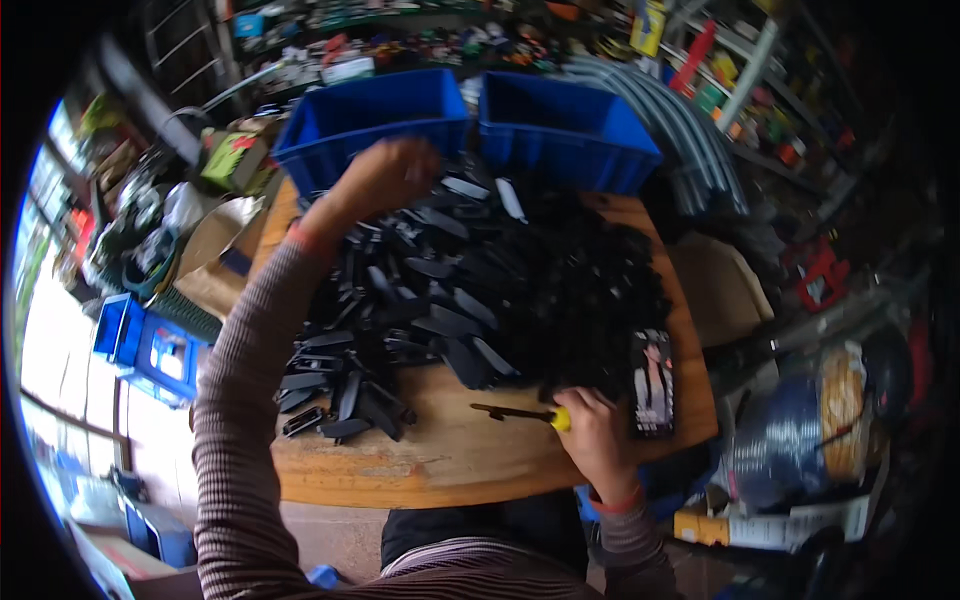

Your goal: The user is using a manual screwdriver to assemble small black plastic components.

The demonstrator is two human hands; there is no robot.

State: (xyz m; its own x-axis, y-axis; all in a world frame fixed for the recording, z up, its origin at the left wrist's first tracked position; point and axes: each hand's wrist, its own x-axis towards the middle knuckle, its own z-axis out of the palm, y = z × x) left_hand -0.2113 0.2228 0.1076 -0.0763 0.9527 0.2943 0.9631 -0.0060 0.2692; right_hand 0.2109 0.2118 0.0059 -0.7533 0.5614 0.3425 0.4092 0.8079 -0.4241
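The right hand (597, 430) has its grip closed on the yellow handle of a slim dark tool (525, 413), held above the near edge of the wooden bench (400, 485). The left hand (395, 172) is motion-blurred at the far side, before the left blue bin (325, 160); whether its grip is clenched or holding anything cannot be told. Black parts (450, 290) lie heaped across the bench. Progress: worked and unworked pieces cannot be told apart; judging by the heap, much remains. Contents of the right blue bin (570, 160) cannot be determined.
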